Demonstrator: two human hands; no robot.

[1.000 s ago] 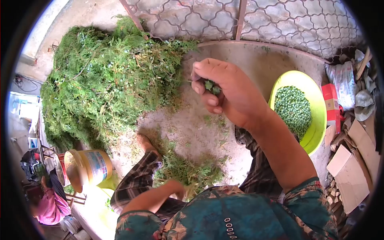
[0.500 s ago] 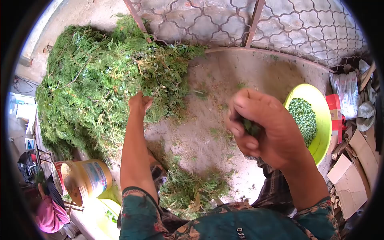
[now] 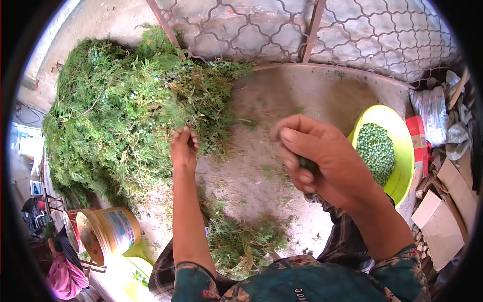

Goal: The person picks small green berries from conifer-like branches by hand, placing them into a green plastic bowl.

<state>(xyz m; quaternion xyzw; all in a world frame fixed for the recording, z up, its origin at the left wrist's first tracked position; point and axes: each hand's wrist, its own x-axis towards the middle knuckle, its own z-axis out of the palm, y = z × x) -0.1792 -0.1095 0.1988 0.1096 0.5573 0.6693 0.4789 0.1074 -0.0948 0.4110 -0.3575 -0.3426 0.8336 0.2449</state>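
Observation:
My left hand (image 3: pixel 184 146) is pinched at the near edge of a large heap of evergreen branches (image 3: pixel 110 110). A blurred green sprig (image 3: pixel 174 111) rises from its fingertips. Pale bluish-green berries dot the heap. My right hand (image 3: pixel 322 158) hovers over the floor, curled closed, with the thumb against the bent fingers. Something dark green shows inside its palm, mostly hidden by the fingers. Right of that hand stands a yellow-green basin (image 3: pixel 404 151) holding many small green berries (image 3: pixel 376 153).
Loose cut sprigs (image 3: pixel 246 239) lie on the floor between my legs. A wavy metal lattice (image 3: pixel 241 30) runs along the back. Yellow buckets (image 3: pixel 118 229) lie tipped at left. Flattened cardboard (image 3: pixel 443 229), a red box (image 3: pixel 417 143) and plastic bags (image 3: pixel 427 110) crowd the right side.
My left hand has drawn back from the heap, moving right and toward me, with a sprig now blurred above its fingers. My right hand has shifted slightly left and its fingers have closed tighter.

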